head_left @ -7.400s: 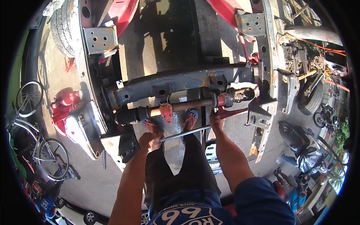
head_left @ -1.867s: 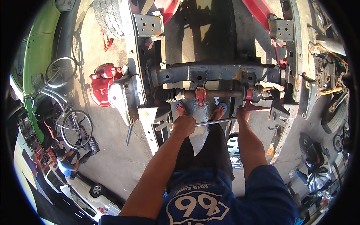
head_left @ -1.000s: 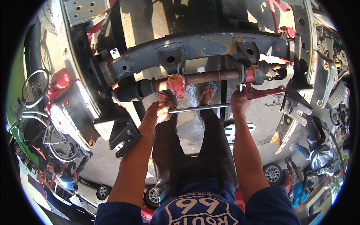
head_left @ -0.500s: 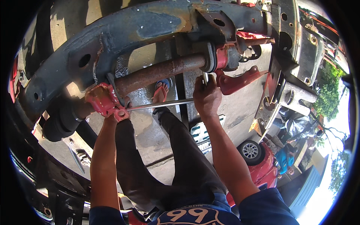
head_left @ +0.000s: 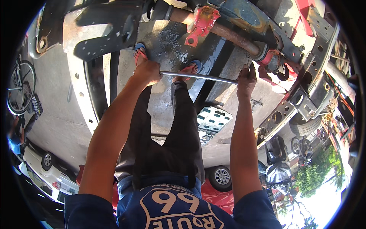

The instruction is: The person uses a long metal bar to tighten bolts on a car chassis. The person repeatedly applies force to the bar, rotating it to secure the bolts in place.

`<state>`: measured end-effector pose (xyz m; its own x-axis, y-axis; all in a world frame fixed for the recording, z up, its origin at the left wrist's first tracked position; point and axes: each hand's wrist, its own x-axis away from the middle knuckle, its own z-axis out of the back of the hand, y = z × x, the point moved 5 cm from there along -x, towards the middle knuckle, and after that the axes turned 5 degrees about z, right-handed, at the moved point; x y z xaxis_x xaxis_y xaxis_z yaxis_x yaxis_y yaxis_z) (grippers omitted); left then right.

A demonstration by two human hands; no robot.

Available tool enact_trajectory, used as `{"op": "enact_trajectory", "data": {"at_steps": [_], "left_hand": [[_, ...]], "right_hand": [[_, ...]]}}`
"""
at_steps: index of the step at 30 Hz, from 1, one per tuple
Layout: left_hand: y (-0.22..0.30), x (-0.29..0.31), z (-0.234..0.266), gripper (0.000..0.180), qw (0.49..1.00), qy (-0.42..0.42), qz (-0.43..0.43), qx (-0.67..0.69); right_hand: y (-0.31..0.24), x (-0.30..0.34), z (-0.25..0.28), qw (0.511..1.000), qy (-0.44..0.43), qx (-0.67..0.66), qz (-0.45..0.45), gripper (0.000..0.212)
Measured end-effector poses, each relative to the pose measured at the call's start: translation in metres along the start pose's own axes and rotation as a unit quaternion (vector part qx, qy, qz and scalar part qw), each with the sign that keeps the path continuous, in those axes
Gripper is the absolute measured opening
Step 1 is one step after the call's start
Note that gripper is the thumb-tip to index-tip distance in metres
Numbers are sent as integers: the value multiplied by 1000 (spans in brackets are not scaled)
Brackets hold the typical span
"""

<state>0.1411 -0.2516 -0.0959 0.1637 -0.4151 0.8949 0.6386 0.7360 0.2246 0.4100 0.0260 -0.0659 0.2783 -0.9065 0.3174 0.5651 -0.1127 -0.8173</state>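
Observation:
A long chrome breaker bar [head_left: 202, 77] stretches across in front of me, roughly level. My left hand [head_left: 148, 73] is closed round its left end. At the other end, my right hand [head_left: 246, 79] is wrapped about the bar's head, just below a red bracket [head_left: 271, 57] on the rusty axle tube [head_left: 236, 39]. A short metal piece rises from the right fist toward that bracket; where it seats is hidden. Further left on the tube sits a second red bracket [head_left: 202, 24] with a holed lug, apart from both hands.
A dark, rusty frame beam [head_left: 244, 19] runs above the tube. Pale frame rails [head_left: 82, 91] stand left and right [head_left: 280, 114]. An open socket case [head_left: 214, 119] lies on the concrete. Behind are a red car [head_left: 217, 194], a white car [head_left: 49, 171] and a bicycle [head_left: 21, 87].
My left hand has left the left red bracket and now grips the bar's free end. My view has swung left, so the frame appears farther up and right. The right hand stays at the bar's head.

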Motion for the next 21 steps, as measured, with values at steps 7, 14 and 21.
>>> {"op": "enact_trajectory", "data": {"at_steps": [7,14,21], "left_hand": [[17,135,32,22,988,75,-116,74],[65,227,74,19,979,108,-170,30],[71,168,44,18,983,96,-156,8]], "right_hand": [[-3,16,-18,994,26,-25,-101,35],[-19,16,-2,993,11,-31,-112,35],[21,-4,12,996,9,93,-5,40]]}}
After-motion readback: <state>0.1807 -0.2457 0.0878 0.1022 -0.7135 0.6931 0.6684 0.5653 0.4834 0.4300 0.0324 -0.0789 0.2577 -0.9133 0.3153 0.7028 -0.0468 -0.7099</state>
